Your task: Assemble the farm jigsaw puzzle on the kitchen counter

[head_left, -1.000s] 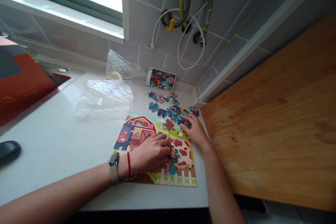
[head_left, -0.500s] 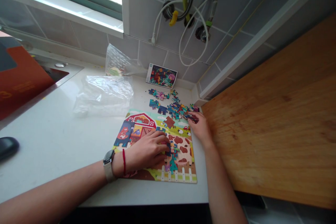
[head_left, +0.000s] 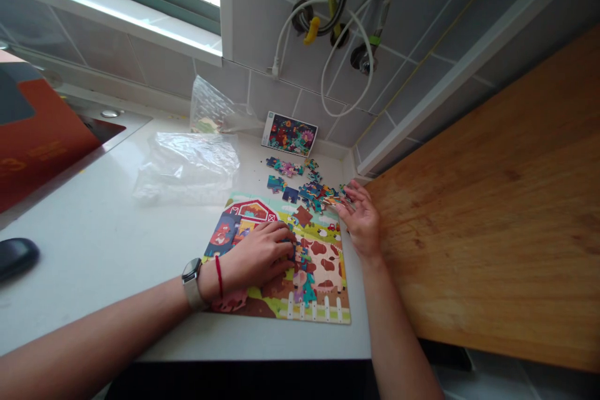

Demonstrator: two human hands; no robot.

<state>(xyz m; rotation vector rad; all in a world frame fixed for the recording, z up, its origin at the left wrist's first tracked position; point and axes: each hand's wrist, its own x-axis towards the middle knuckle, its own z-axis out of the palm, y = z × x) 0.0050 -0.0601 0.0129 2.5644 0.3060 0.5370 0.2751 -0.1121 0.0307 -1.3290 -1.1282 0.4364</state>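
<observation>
Right hand (head_left: 364, 225) has shifted slightly outward and turned its palm more into view since the earlier frame; the left hand (head_left: 262, 256) has drawn back, uncovering more of the joined pieces (head_left: 301, 254) beneath its fingertips. The right grip is pinching a puzzle piece (head_left: 344, 202), tilted nearly edge-on, at the near edge of the piled pieces (head_left: 319, 192). The left grip is palm down with fingers bent over the farm puzzle (head_left: 328, 265); whether it pinches anything cannot be told. Said puzzle is flat, thin and roughly rectangular, lying near the front edge of the smooth white table (head_left: 107, 244). Resting on it are a brown piece (head_left: 302, 216) with knobbed edges, a dark blue section (head_left: 222, 234) bearing a red figure, and a teal piece (head_left: 308, 289). Beyond the pile, a glossy picture card (head_left: 289, 134) leans against the tiled wall (head_left: 272, 97). Left of the card lies a crumpled clear plastic bag (head_left: 192, 165). At right stands a wood-grained panel (head_left: 492, 200). The left wrist bears a watch (head_left: 192, 270) and a red cord (head_left: 219, 276).
</observation>
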